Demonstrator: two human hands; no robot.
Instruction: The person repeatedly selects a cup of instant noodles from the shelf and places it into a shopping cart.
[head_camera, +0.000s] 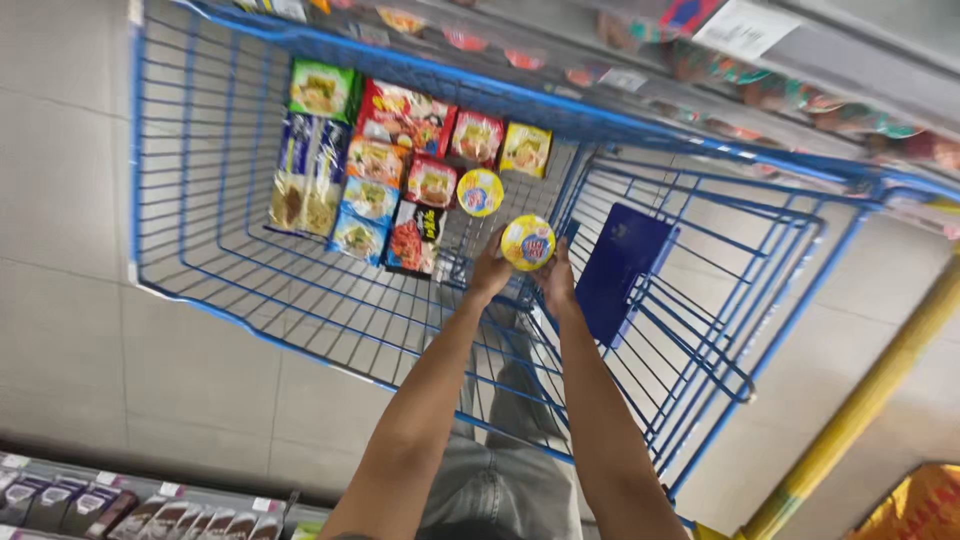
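Left hand (490, 272) and right hand (558, 282) clasped a yellow-lidded cup (528, 242) over the blue cart (200, 290) — best set upright beside the matching cup (480, 192) at 11 o'clock.

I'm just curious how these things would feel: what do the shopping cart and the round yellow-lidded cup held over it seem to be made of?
The shopping cart looks like metal wire with a glossy blue coating: thin, rigid rods crossing in a grid. The yellow-lidded cup, held between the left hand and right hand, seems to have a printed foil or paper lid; its body is hidden, so its material can't be told.
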